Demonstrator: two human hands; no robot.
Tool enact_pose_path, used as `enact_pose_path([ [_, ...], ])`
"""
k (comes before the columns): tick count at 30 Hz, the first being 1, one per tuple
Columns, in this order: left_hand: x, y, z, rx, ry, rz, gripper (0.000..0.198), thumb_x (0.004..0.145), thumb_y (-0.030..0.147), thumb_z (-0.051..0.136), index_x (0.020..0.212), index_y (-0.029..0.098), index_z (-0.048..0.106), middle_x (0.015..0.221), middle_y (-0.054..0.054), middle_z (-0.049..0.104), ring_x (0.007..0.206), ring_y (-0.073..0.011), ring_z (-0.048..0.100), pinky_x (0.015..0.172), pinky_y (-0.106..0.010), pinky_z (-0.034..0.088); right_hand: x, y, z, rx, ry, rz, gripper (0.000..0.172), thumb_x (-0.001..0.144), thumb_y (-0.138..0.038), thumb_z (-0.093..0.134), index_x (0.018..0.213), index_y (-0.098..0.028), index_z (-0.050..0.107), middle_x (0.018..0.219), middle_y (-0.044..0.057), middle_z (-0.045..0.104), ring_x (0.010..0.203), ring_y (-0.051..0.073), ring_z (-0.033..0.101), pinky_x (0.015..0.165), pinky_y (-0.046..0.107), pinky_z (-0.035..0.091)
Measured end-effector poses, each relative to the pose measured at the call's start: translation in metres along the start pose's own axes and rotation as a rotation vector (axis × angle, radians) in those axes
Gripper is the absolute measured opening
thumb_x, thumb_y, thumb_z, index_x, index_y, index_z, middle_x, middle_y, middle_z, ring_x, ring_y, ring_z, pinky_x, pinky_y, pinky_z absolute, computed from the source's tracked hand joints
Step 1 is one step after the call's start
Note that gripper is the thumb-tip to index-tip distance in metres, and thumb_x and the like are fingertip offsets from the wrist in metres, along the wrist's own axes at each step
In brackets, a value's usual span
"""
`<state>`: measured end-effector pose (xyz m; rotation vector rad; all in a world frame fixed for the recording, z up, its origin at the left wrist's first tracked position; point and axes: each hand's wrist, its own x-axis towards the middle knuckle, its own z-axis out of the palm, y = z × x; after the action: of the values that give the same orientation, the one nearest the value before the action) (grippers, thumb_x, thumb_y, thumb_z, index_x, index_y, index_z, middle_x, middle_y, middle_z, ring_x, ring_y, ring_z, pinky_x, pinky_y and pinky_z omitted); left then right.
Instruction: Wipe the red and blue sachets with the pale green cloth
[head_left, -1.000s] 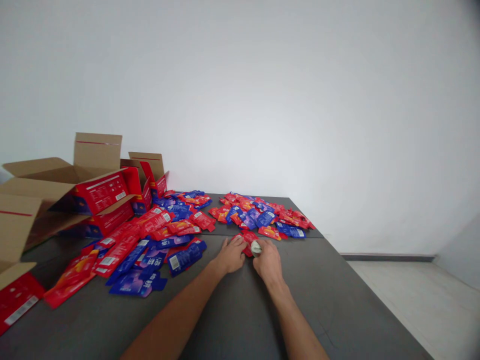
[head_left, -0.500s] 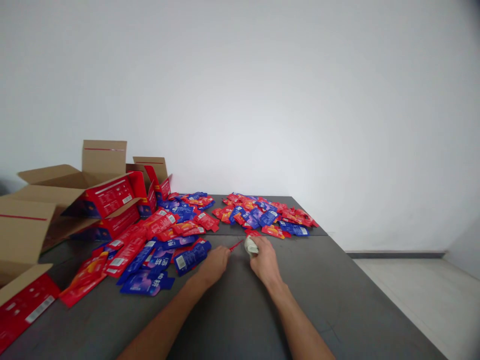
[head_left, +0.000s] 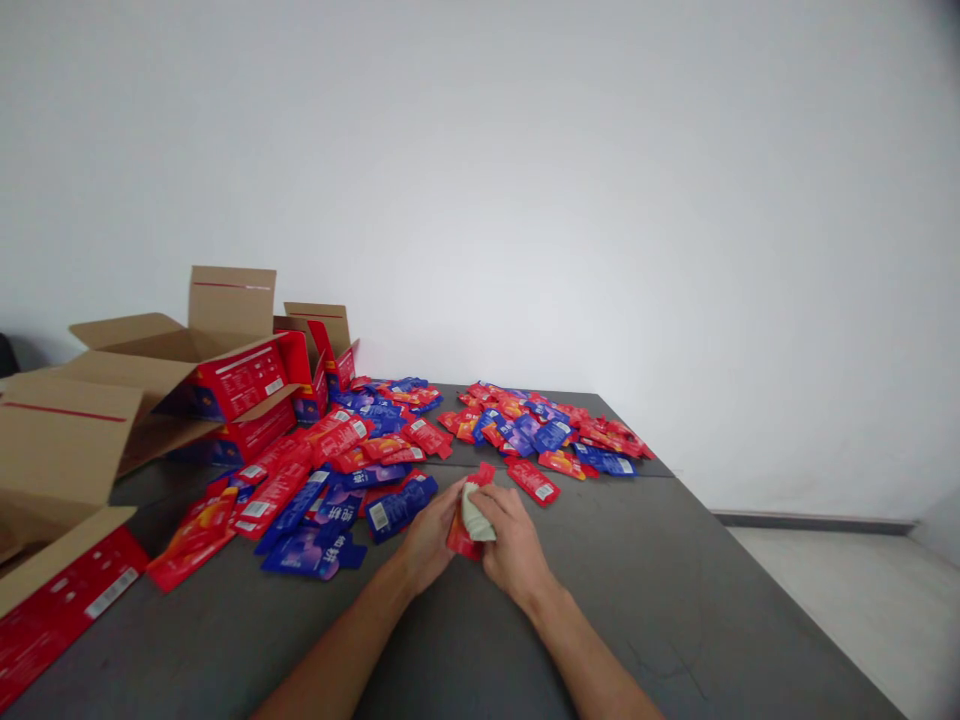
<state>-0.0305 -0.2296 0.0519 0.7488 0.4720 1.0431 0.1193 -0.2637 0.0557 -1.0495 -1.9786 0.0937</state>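
Between my two hands, low over the dark table point(head_left: 615, 580), is a red pouch point(head_left: 463, 541) with a tab at its far end. My left hand point(head_left: 433, 538) grips its left side. A folded pale cloth point(head_left: 475, 518) lies pressed against the pouch's face, and my right hand point(head_left: 513, 537) has its fingers closed on it. Cloth and fingers cover most of the pouch. Just beyond my right hand lies another red pouch point(head_left: 533, 481), flat with its barcode up. Left of my left hand is a blue pouch point(head_left: 402, 507).
Open red cartons point(head_left: 238, 380) with brown flaps line the left side, one close to the front point(head_left: 71, 610). A mixed red and blue heap of pouches point(head_left: 300, 490) spreads beside them. Another heap point(head_left: 525, 425) sits at the back, near the white wall point(head_left: 600, 200).
My hands have come together, bringing the cloth onto the red pouch, which now shows its broad face. A red pouch beyond my right hand has come into view. The camera view has shifted slightly.
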Motion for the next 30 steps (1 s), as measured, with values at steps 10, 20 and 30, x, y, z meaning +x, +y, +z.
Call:
enact_pose_path([
  [10,-0.003,0.003,-0.005,0.049,0.081,0.016,0.036,0.087,0.045,0.062,0.107,0.018,0.072,0.108,-0.009,0.074,0.105,-0.0262,0.067,0.089,-0.036,0.052,-0.002,0.003,0.007,-0.040,0.098,0.045,0.064,0.073,0.003,0.049,0.130,-0.024,0.061,0.129,0.010,0.060,0.117,0.026,0.053,0.100,0.044,0.046],
  [20,0.003,0.011,-0.009,-0.042,0.144,0.046,0.037,0.085,0.043,0.064,0.106,0.014,0.072,0.102,-0.010,0.075,0.095,-0.0244,0.069,0.087,-0.034,0.053,0.000,-0.021,0.015,-0.018,-0.191,-0.050,0.073,0.063,0.005,0.051,0.128,-0.027,0.062,0.123,0.007,0.064,0.106,0.025,0.057,0.093,0.041,0.048],
  [30,0.004,0.012,-0.022,0.056,0.193,0.215,0.053,0.067,0.016,0.064,0.121,0.017,0.066,0.102,-0.008,0.074,0.086,-0.0203,0.070,0.075,-0.029,0.052,-0.002,-0.008,0.012,0.115,0.013,-0.005,0.067,0.072,0.002,0.048,0.130,-0.027,0.061,0.125,0.009,0.063,0.113,0.025,0.058,0.097,0.043,0.050],
])
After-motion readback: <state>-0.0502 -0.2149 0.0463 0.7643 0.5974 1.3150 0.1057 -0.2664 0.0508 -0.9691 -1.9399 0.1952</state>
